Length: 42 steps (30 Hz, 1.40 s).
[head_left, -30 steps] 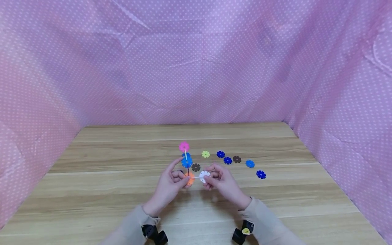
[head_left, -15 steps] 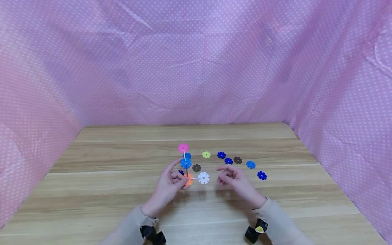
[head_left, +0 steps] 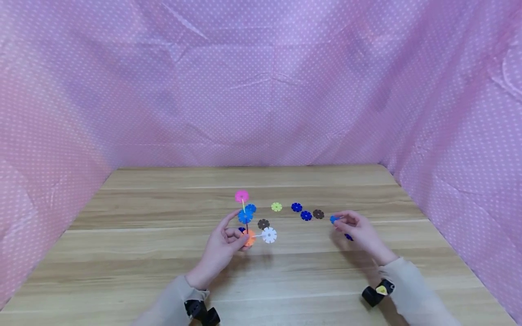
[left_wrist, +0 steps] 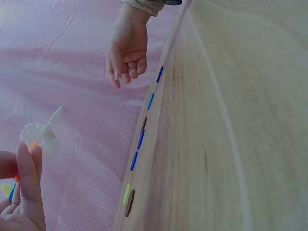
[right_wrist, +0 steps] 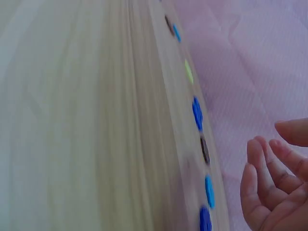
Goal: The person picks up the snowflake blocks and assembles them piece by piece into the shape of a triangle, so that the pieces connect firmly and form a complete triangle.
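My left hand [head_left: 220,249] pinches an orange notched snowflake disc [head_left: 250,238] between thumb and fingers. Joined to it are a white disc [head_left: 269,235] by an edge-on white piece on the right, and above it a chain with a blue disc [head_left: 245,217] and a pink disc [head_left: 242,196]. Over on the right, my right hand [head_left: 360,233] reaches above a light blue disc [head_left: 333,219]. The right wrist view shows that light blue disc [right_wrist: 209,191] flat on the table, apart from the hand [right_wrist: 276,185], whose thumb and fingers are separated.
Loose discs lie on the wooden table [head_left: 285,280]: a yellow-green one [head_left: 276,207], several dark blue ones [head_left: 306,215], and brown ones [head_left: 263,224]. One dark blue disc [head_left: 349,237] is partly hidden by the right hand. Pink dotted cloth [head_left: 261,90] surrounds the table.
My right hand has let go of the white disc and moved right to the light blue disc. My left hand keeps its pinch and has shifted slightly left.
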Each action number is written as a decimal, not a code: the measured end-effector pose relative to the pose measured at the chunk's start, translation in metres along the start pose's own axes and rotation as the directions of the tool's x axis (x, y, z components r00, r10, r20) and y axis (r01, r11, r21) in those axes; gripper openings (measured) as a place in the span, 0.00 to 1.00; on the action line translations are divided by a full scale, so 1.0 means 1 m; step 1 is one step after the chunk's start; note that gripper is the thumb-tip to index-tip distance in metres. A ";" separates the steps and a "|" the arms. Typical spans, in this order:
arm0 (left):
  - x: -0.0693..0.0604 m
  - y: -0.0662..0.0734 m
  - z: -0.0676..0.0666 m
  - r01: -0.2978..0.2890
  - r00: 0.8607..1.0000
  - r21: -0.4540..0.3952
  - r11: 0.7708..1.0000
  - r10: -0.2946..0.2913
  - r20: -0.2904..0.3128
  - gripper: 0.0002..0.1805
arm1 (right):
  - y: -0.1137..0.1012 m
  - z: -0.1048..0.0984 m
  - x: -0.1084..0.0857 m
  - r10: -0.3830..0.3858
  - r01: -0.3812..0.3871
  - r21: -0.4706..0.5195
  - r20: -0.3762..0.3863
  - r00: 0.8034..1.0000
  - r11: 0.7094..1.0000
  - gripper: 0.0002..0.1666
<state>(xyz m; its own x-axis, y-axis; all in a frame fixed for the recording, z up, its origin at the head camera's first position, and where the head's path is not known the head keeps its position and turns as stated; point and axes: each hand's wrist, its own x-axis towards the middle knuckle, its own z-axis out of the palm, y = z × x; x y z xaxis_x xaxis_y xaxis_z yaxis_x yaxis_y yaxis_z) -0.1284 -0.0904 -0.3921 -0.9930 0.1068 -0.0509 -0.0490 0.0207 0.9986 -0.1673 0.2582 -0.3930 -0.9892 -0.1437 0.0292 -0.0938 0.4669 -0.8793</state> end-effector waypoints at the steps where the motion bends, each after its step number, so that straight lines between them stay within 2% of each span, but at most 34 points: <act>1: 0.000 0.000 0.000 0.000 1.000 0.003 1.000 0.000 -0.003 0.39 | 0.003 -0.006 0.001 0.007 -0.007 -0.041 -0.012 1.000 0.999 0.21; 7: 0.000 0.001 -0.001 -0.003 1.000 0.020 1.000 0.003 0.000 0.39 | 0.022 -0.034 0.004 0.061 -0.061 -0.268 -0.007 0.998 0.962 0.23; 11: 0.001 0.002 -0.002 -0.017 1.000 0.015 1.000 0.017 0.012 0.39 | 0.029 -0.043 0.006 0.065 -0.043 -0.336 0.055 0.996 0.941 0.25; 18: 0.004 0.007 -0.003 -0.024 0.999 0.017 1.000 0.025 -0.021 0.39 | 0.033 -0.038 0.011 0.046 -0.005 -0.352 0.109 0.993 0.936 0.25; 25: 0.008 0.010 -0.004 -0.041 0.999 -0.017 0.999 0.041 -0.023 0.39 | 0.032 -0.030 0.014 0.042 0.013 -0.384 0.134 0.990 0.923 0.19; 31: 0.009 0.011 -0.004 -0.034 0.999 -0.015 0.999 0.034 -0.022 0.39 | 0.031 -0.028 0.013 0.072 -0.015 -0.382 0.135 0.988 0.924 0.17; 37: 0.011 0.011 -0.004 -0.029 0.999 -0.017 0.999 0.029 -0.025 0.38 | 0.030 -0.027 0.011 0.051 0.013 -0.404 0.146 0.988 0.915 0.08; 42: 0.012 0.012 -0.004 -0.024 0.999 -0.030 0.999 0.024 -0.023 0.38 | 0.029 -0.024 0.008 0.044 0.014 -0.379 0.143 0.989 0.925 0.08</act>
<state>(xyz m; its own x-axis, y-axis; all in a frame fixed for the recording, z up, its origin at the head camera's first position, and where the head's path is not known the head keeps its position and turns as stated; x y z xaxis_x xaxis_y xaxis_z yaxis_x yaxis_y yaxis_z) -0.1414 -0.0925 -0.3804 -0.9961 0.0840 -0.0268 -0.0279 -0.0120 0.9995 -0.1804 0.2919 -0.4071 -0.9662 -0.2460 -0.0775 -0.1430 0.7609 -0.6329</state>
